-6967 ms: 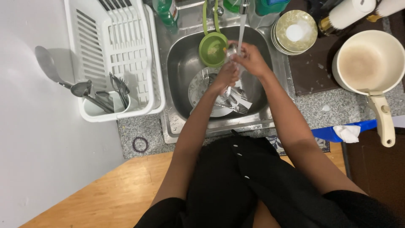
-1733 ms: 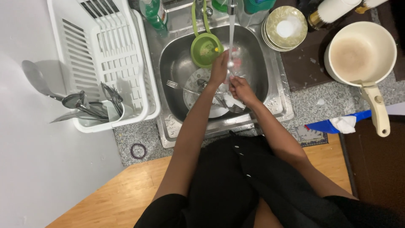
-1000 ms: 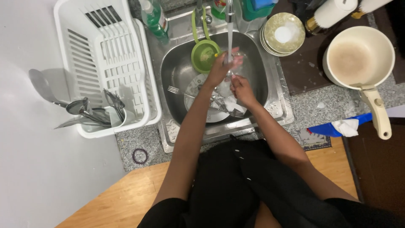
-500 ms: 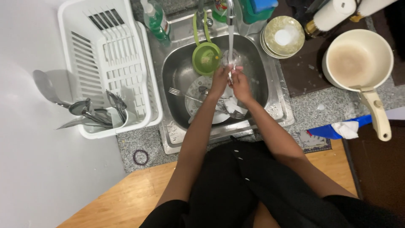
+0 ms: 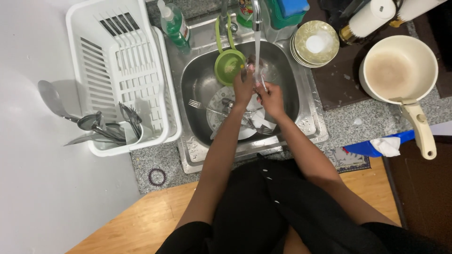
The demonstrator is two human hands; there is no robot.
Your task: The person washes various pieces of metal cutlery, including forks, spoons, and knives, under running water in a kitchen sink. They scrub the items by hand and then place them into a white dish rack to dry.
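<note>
Rinsing under the running water [image 5: 257, 54], a small clear glass item [image 5: 258, 74] sits at the far middle of the sink [image 5: 197, 84], pinched between both hands. I see the left hand [image 5: 244, 87] with its fingers wrapped on the item's left side and the right hand [image 5: 271, 98] closed on it from below; I cannot tell exactly what the item is.

My worry is a slip: wet glass could drop onto the plate [image 5: 221, 106], fork [image 5: 200, 104] and other cutlery lying just beneath and chip or break. Water bouncing off it could also splash over the rim.

A green strainer [image 5: 229, 66] hangs at the far left inside the sink. The speckled stone surface [image 5: 339, 124] carries a white drying rack [image 5: 117, 75] with utensils to the left, stacked plates [image 5: 316, 43] and a cream pan [image 5: 398, 70] to the right. A wooden floor [image 5: 141, 221] lies near.
</note>
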